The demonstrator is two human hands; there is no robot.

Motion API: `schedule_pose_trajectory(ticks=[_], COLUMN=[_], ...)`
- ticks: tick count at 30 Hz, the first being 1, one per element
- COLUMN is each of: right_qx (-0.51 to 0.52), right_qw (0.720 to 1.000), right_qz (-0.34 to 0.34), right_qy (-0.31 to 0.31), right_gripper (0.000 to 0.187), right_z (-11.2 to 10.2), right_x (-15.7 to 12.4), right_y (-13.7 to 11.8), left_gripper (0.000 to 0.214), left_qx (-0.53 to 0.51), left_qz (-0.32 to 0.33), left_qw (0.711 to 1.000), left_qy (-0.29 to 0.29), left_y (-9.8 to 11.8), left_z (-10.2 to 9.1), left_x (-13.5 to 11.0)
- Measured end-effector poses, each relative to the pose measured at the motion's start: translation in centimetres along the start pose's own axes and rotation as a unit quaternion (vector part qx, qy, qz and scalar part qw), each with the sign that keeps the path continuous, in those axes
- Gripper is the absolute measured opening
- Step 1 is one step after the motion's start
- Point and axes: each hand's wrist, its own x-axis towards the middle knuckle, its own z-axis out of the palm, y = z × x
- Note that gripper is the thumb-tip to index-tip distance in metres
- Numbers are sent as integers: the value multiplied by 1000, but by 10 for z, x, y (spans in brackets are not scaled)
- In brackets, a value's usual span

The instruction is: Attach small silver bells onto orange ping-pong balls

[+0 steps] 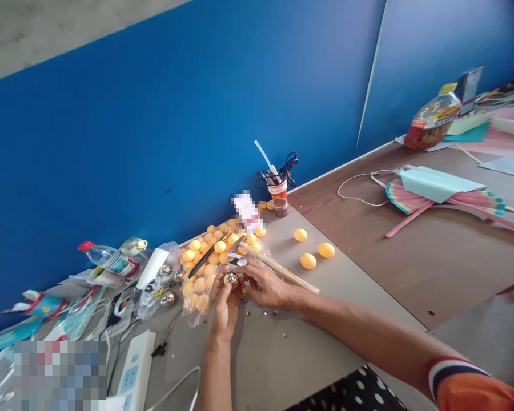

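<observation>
My left hand (223, 305) is closed round a small shiny metal ball (231, 279), held up at the fingertips. My right hand (263, 285) is right beside it, fingers curled and touching the same ball. Both hands hover just in front of a clear bag of orange ping-pong balls (205, 262). Black tweezers or scissors (208, 255) lie across that pile. A thin wooden stick (282, 271) lies beside my right hand. Small metal bits (265, 313) are scattered on the table under my hands.
Three loose orange balls (308, 261) lie right of the pile. A cup of pens and scissors (278, 185) stands by the blue wall. Left: a water bottle (109, 258), silver balls (168, 298), a power strip (135, 371). Right: a paper fan (437, 197), a bottle (434, 120).
</observation>
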Motion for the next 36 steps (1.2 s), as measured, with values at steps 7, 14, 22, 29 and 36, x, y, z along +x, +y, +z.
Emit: schedule_pose_trajectory(ticks=[7, 14, 22, 29, 36], right_qx=[12, 32, 69, -57, -254], right_qw=[1000, 998, 992, 996, 951], right_qz=[3, 39, 99, 57, 20], right_qy=[27, 23, 49, 26, -174], right_gripper=[31, 25, 20, 17, 10], right_z=[-1, -2, -6, -12, -10], right_x=[3, 7, 10, 10, -2], right_y=[-3, 2, -5, 1, 8], left_gripper=[38, 43, 40, 35, 36], left_qx=[2, 17, 7, -40, -90], left_qz=[-13, -28, -32, -10, -45], left_qw=[1000, 999, 999, 999, 994], left_qy=[-17, -35, -21, 30, 34], left_y=[0, -1, 0, 2, 4], left_z=[3, 2, 2, -8, -4], left_x=[-2, -3, -2, 5, 7])
